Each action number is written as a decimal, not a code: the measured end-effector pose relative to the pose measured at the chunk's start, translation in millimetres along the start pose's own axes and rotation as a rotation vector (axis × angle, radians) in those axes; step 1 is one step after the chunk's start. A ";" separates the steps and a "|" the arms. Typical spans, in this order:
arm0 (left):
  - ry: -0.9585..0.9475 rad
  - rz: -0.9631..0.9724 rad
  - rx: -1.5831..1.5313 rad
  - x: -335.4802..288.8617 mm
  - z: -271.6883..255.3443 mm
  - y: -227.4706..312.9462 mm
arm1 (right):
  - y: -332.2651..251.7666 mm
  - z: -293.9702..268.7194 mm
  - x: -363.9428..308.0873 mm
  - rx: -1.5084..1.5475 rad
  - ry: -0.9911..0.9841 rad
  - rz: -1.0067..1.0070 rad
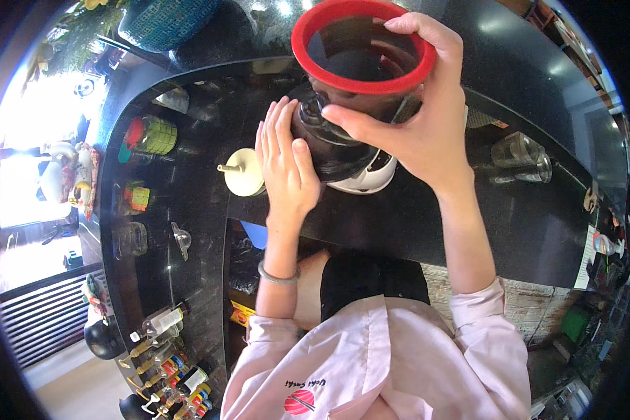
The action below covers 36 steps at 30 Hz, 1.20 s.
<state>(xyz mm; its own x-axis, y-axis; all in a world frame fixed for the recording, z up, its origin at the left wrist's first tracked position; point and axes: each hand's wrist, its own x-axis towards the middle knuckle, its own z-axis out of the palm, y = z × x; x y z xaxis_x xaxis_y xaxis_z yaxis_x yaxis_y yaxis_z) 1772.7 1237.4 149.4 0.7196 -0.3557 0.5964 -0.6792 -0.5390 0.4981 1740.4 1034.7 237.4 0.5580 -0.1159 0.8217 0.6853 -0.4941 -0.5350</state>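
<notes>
Counter: black stone top (511, 210), curved, is lit by a bright window on the left.
Shelf: bottles (168, 371) and jars are lined along the left edge.
Jug: dark blender jug (350, 98) with red rim is seated on a white base (371, 178).
Left hand (283, 164): fingers are pressed together flat against the jug's side.
Right hand (420, 119): rim and upper wall are clasped from the right.
Lid: cream lid (243, 171) is laid just left of the left hand.

Red-rimmed dark jar (362, 49), white base (371, 178), black counter (413, 217).
</notes>
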 end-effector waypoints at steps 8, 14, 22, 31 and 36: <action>-0.034 -0.032 0.018 -6.9 -2.3 2.4 | 1.7 -1.2 5.1 0.100 -0.048 0.065; -0.009 -0.055 -0.016 -4.9 -1.5 4.8 | -5.4 -1.4 8.2 0.075 -0.052 0.165; -0.051 -0.021 -0.105 10.2 -9.2 0.5 | 6.1 9.9 8.4 0.205 0.099 -0.037; -0.070 0.013 -0.104 12.9 -8.4 1.1 | -18.5 3.1 1.3 0.081 0.188 0.262; -0.060 -0.065 -0.083 4.8 -5.0 -2.9 | -14.1 -0.2 9.3 0.019 -0.073 0.251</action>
<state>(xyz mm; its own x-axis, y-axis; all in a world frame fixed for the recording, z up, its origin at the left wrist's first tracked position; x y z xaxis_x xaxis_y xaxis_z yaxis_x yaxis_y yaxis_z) 1777.4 1241.1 154.0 0.7683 -0.3686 0.5232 -0.6385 -0.4985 0.5864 1735.8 1040.4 252.6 0.7439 -0.1698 0.6464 0.5292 -0.4410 -0.7249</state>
